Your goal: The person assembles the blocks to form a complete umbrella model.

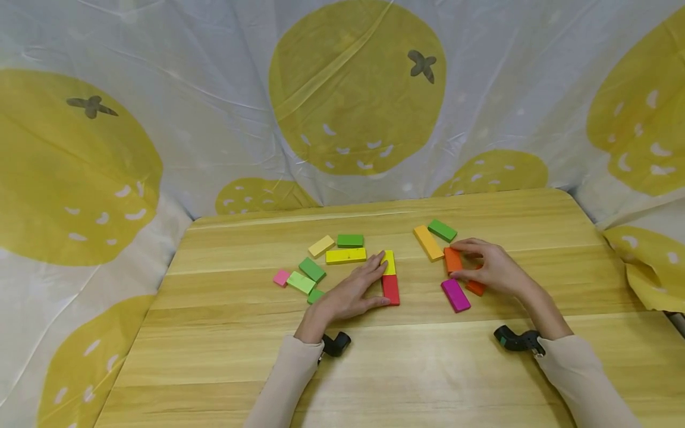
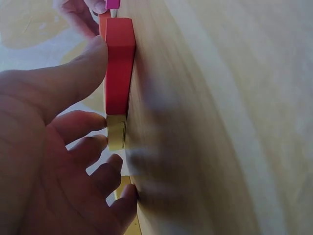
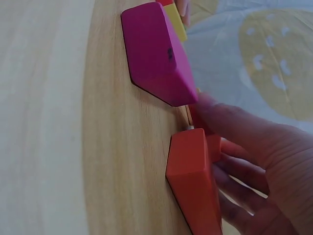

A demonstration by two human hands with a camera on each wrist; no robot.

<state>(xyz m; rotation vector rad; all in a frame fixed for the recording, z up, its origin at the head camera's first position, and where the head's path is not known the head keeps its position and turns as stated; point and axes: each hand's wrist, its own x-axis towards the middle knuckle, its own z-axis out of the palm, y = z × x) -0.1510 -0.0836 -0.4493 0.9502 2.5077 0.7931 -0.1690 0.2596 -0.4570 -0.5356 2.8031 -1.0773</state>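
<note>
My left hand (image 1: 374, 279) lies flat on the wooden table (image 1: 214, 356). Its straight fingers press the side of a yellow block (image 1: 390, 262), and its thumb touches a red block (image 1: 391, 290) set end to end with it. In the left wrist view the thumb rests on the red block (image 2: 120, 68) and the fingertips on the yellow block (image 2: 116, 132). My right hand (image 1: 461, 261) pinches an orange block (image 1: 452, 259) between index finger and thumb. A second orange block (image 1: 475, 288) lies partly under its palm, and a magenta block (image 1: 455, 295) lies just left of it. The right wrist view shows the magenta block (image 3: 156, 54) and an orange block (image 3: 193, 176).
Left of my left hand lie several loose blocks: long yellow (image 1: 345, 255), green (image 1: 350, 240), pale yellow (image 1: 321, 245), green (image 1: 312, 269), light green (image 1: 301, 282), pink (image 1: 280, 277). An amber block (image 1: 428, 242) and a green block (image 1: 442, 230) lie beyond my right hand. A lemon-print cloth (image 1: 353, 89) hangs behind.
</note>
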